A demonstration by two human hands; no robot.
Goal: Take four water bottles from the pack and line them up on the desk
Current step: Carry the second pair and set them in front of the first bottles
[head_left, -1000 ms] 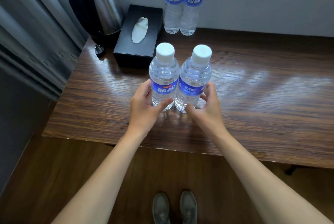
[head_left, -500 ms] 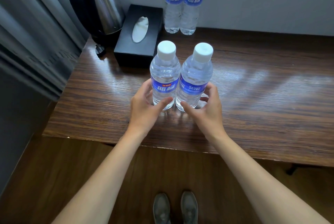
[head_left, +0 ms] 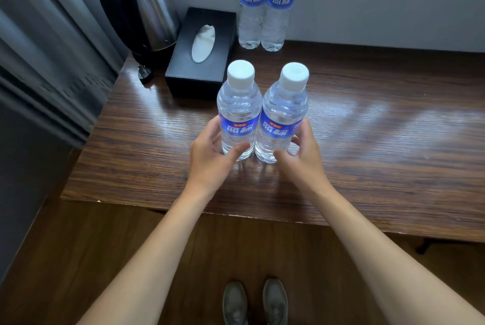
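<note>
Two clear water bottles with white caps and blue labels stand upright and touching on the wooden desk (head_left: 393, 146). My left hand (head_left: 210, 159) wraps the lower part of the left bottle (head_left: 238, 104), thumb in front and fingers behind. The right bottle (head_left: 286, 107) has my right hand (head_left: 301, 159) curled round its base in the same way. Both labels face me. Two more bottles of the same kind, the back left one (head_left: 252, 9) and the back right one (head_left: 280, 9), stand side by side against the wall. No pack is in view.
A black tissue box (head_left: 183, 75) lies just behind the near bottles on the left. A steel kettle (head_left: 149, 7) with a black handle stands in the back left corner, its plug (head_left: 145, 75) on the desk. Grey curtains (head_left: 39, 67) hang left of the desk. My shoes (head_left: 254, 301) show below.
The right bottle has been turned in place, so its label's logo now faces me. Both bottles and both hands stay where they were.
</note>
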